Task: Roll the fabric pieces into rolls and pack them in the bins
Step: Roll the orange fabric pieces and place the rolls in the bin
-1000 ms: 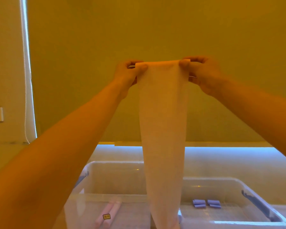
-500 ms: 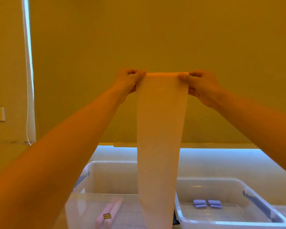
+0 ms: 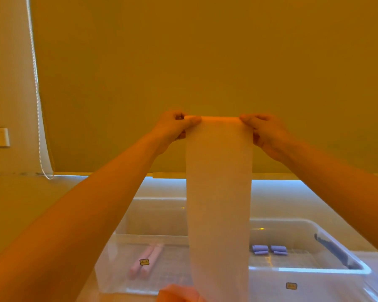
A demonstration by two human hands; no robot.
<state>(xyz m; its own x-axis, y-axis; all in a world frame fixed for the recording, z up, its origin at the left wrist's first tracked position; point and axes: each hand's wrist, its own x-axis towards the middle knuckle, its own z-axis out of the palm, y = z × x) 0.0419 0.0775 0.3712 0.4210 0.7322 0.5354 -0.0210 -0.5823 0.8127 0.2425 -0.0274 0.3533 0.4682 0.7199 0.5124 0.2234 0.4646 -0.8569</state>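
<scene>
Fabric strip (image 3: 218, 192) hangs straight down in front of me, top edge rolled a turn, held up over the bins. My left hand (image 3: 172, 129) pinches the top left corner, thumb on front; my right hand (image 3: 264, 134) pinches the top right corner the same way. Strip's lower end drops out of view between the two bins. Left bin (image 3: 122, 253) holds pink rolls (image 3: 146, 260); right bin (image 3: 314, 270) holds purple rolls (image 3: 268, 250). More pink fabric (image 3: 179, 294) at bottom edge
</scene>
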